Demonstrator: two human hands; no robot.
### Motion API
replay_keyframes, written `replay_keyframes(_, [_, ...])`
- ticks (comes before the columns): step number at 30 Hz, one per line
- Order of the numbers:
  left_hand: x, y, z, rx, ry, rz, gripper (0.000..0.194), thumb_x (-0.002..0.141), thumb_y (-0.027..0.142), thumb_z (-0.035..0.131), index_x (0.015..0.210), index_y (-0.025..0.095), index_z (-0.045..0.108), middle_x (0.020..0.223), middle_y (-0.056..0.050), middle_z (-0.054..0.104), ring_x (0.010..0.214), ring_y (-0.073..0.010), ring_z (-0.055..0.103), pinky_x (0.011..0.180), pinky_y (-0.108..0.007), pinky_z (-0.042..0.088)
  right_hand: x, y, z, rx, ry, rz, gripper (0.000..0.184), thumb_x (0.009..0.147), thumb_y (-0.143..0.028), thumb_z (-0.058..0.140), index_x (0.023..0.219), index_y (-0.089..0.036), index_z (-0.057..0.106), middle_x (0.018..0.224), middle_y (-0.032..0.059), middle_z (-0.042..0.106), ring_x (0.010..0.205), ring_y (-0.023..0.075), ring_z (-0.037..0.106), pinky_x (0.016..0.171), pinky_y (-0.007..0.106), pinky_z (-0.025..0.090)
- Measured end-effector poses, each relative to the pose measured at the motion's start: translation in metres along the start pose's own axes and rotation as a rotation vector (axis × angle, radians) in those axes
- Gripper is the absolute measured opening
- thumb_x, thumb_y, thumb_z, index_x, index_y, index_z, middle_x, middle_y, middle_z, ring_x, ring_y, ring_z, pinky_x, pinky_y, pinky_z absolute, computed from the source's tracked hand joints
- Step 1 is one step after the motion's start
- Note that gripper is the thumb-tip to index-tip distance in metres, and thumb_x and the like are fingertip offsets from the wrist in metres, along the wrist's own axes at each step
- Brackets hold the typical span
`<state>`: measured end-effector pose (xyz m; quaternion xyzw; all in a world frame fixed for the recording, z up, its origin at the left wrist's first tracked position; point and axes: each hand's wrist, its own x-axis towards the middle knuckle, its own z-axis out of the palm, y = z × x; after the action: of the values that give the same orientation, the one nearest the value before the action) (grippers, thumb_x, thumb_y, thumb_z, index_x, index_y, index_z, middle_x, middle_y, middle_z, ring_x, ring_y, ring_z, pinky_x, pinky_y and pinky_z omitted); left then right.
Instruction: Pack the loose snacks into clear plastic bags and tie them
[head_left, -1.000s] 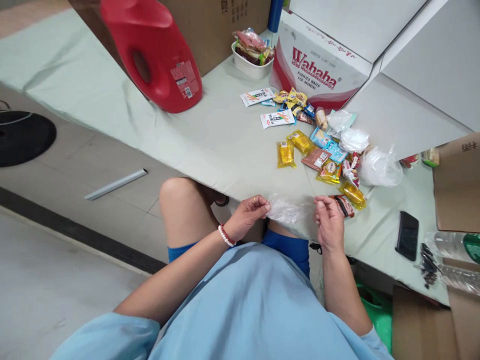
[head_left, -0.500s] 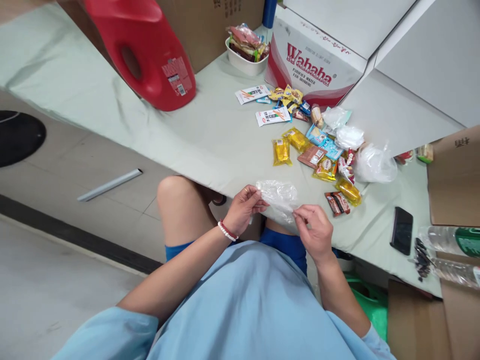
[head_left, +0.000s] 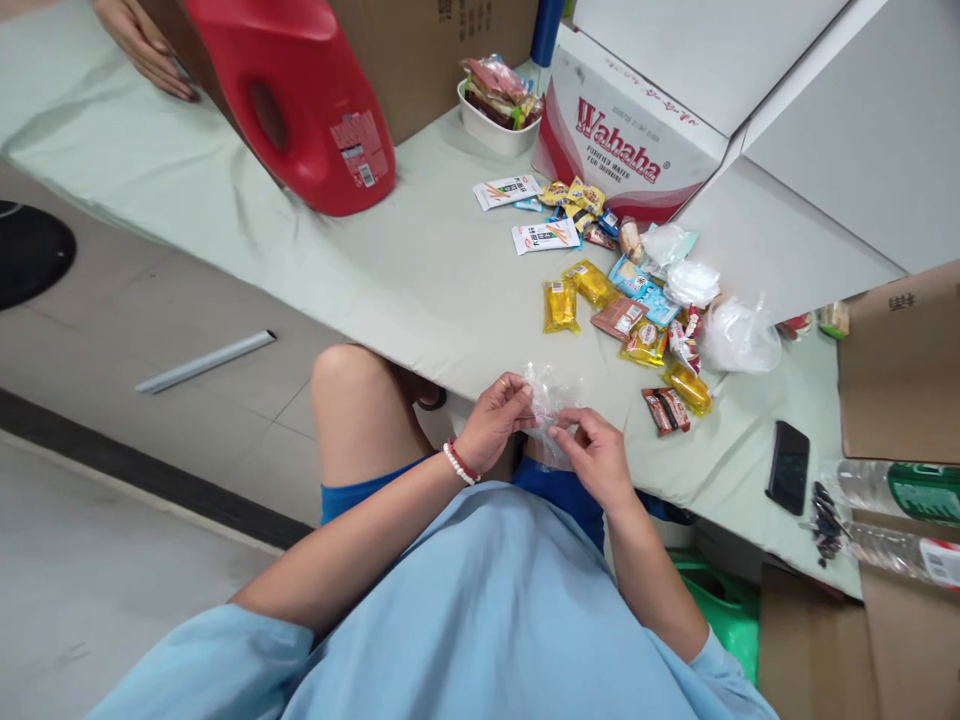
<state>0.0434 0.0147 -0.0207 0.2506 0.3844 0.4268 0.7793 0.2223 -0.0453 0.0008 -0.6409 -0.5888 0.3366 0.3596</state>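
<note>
A crumpled clear plastic bag point(head_left: 553, 390) is held over my lap, at the table's front edge. My left hand point(head_left: 496, 420) pinches its left side between thumb and fingers. On the right side, my right hand point(head_left: 596, 452) grips the film with thumb and forefinger. Just beyond my hands lies a loose group of wrapped snacks, among them a yellow packet point(head_left: 560, 306), a brown packet point(head_left: 619, 316) and a dark red-brown packet point(head_left: 666, 411). Several knotted white plastic bags point(head_left: 739, 335) rest at the group's right side.
A red jug point(head_left: 300, 110) stands at back left; another person's hand point(head_left: 146, 50) is beyond it. A white bowl of snacks point(head_left: 495, 135) sits beside the Wahaha carton point(head_left: 622, 150). At right are a phone point(head_left: 788, 467) and plastic bottles point(head_left: 892, 488).
My right hand has moved left to the bag and now grips it close to my left hand. The bag is more bunched up. Another person's hand has come into view at top left.
</note>
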Motion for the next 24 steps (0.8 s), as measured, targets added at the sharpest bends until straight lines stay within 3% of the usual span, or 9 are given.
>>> replay_keyframes(4, [-0.003, -0.007, -0.004, 0.095, -0.097, -0.003, 0.053, 0.064, 0.036, 0.095, 0.105, 0.02, 0.066, 0.107, -0.002, 0.067, 0.092, -0.0144, 0.065, 0.084, -0.03, 0.054, 0.006, 0.007, 0.016, 0.168, 0.057, 0.124, 0.021, 0.091, -0.042, 0.07, 0.089, -0.021, 0.074, 0.07, -0.0017, 0.061, 0.058, 0.0112, 0.045, 0.057, 0.025, 0.039])
replay_keyframes(6, [-0.002, -0.011, -0.009, 0.177, -0.137, -0.04, 0.046, 0.063, 0.034, 0.094, 0.098, 0.016, 0.07, 0.095, -0.003, 0.07, 0.085, -0.0141, 0.064, 0.08, -0.029, 0.052, 0.006, 0.01, 0.014, 0.325, 0.085, 0.204, 0.024, 0.086, -0.045, 0.075, 0.089, -0.021, 0.073, 0.07, -0.0021, 0.061, 0.058, 0.0107, 0.044, 0.056, 0.024, 0.038])
replay_keyframes(9, [0.001, -0.012, -0.014, 0.221, -0.108, -0.047, 0.034, 0.07, 0.04, 0.089, 0.08, 0.015, 0.069, 0.07, 0.002, 0.063, 0.066, -0.0098, 0.056, 0.068, -0.025, 0.047, 0.007, 0.011, 0.0, 0.529, 0.123, 0.314, 0.03, 0.078, -0.047, 0.083, 0.086, -0.02, 0.072, 0.069, -0.0034, 0.058, 0.054, 0.008, 0.039, 0.049, 0.021, 0.032])
replay_keyframes(13, [0.004, 0.002, -0.017, 0.101, -0.057, -0.037, 0.035, 0.071, 0.039, 0.088, 0.081, 0.016, 0.063, 0.083, -0.001, 0.07, 0.075, -0.0115, 0.065, 0.07, -0.024, 0.049, 0.01, 0.014, -0.032, 0.689, 0.252, 0.41, 0.039, 0.066, -0.046, 0.092, 0.082, -0.021, 0.067, 0.067, -0.0057, 0.053, 0.048, 0.0042, 0.031, 0.041, 0.017, 0.023])
replay_keyframes(16, [0.005, 0.016, -0.02, -0.031, -0.021, -0.076, 0.037, 0.072, 0.036, 0.088, 0.083, 0.018, 0.057, 0.094, -0.004, 0.073, 0.088, -0.0172, 0.072, 0.078, -0.028, 0.055, 0.011, 0.02, -0.055, 0.735, 0.276, 0.409, 0.041, 0.064, -0.045, 0.093, 0.082, -0.021, 0.065, 0.064, -0.0067, 0.05, 0.046, 0.0036, 0.03, 0.039, 0.015, 0.023])
replay_keyframes(18, [0.006, 0.024, -0.023, -0.059, 0.032, -0.072, 0.037, 0.074, 0.034, 0.085, 0.085, 0.02, 0.053, 0.086, -0.001, 0.071, 0.078, -0.0148, 0.071, 0.073, -0.028, 0.056, 0.01, 0.025, -0.067, 0.724, 0.239, 0.386, 0.04, 0.065, -0.044, 0.092, 0.082, -0.021, 0.064, 0.062, -0.0071, 0.047, 0.046, 0.0038, 0.029, 0.038, 0.015, 0.023])
replay_keyframes(21, [0.01, 0.031, -0.024, -0.002, 0.107, -0.004, 0.032, 0.078, 0.033, 0.08, 0.086, 0.021, 0.051, 0.07, 0.005, 0.061, 0.054, -0.0064, 0.055, 0.055, -0.019, 0.046, 0.008, 0.029, -0.078, 0.652, 0.196, 0.357, 0.037, 0.069, -0.045, 0.09, 0.082, -0.021, 0.065, 0.063, -0.0066, 0.047, 0.046, 0.004, 0.029, 0.038, 0.015, 0.023])
replay_keyframes(24, [0.015, 0.035, -0.025, 0.055, 0.142, 0.105, 0.029, 0.08, 0.032, 0.076, 0.085, 0.021, 0.05, 0.067, 0.007, 0.056, 0.048, -0.0038, 0.043, 0.05, -0.017, 0.037, 0.008, 0.031, -0.081, 0.59, 0.257, 0.299, 0.034, 0.073, -0.044, 0.088, 0.083, -0.022, 0.065, 0.066, -0.0055, 0.05, 0.047, 0.0045, 0.03, 0.039, 0.016, 0.024])
